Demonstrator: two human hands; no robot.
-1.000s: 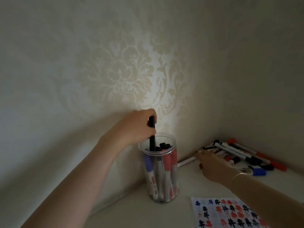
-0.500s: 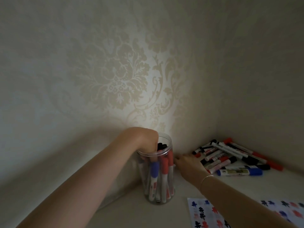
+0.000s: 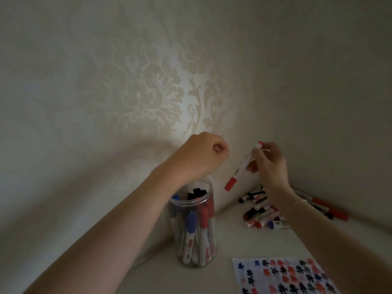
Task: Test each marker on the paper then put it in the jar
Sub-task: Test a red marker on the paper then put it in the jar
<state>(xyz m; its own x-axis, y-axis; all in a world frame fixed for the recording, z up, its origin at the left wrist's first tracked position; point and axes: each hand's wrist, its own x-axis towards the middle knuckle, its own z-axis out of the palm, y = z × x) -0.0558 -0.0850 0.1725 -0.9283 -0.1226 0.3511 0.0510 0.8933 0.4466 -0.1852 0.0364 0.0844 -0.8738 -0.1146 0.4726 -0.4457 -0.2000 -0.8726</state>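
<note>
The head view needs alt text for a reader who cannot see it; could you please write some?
A person's right hand holds a red marker up in the air, while the left hand, curled and holding nothing, hovers above a clear jar of markers. A paper covered in test marks and a pile of loose markers lie nearby.

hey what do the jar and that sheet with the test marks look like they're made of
The jar looks like clear plastic, glossy: the markers inside show through its wall, and its rim is ribbed like a screw thread. Glass can't be ruled out. The sheet looks like matte white paper: it lies flat and thin, with ink marks in rows and no shine.
</note>
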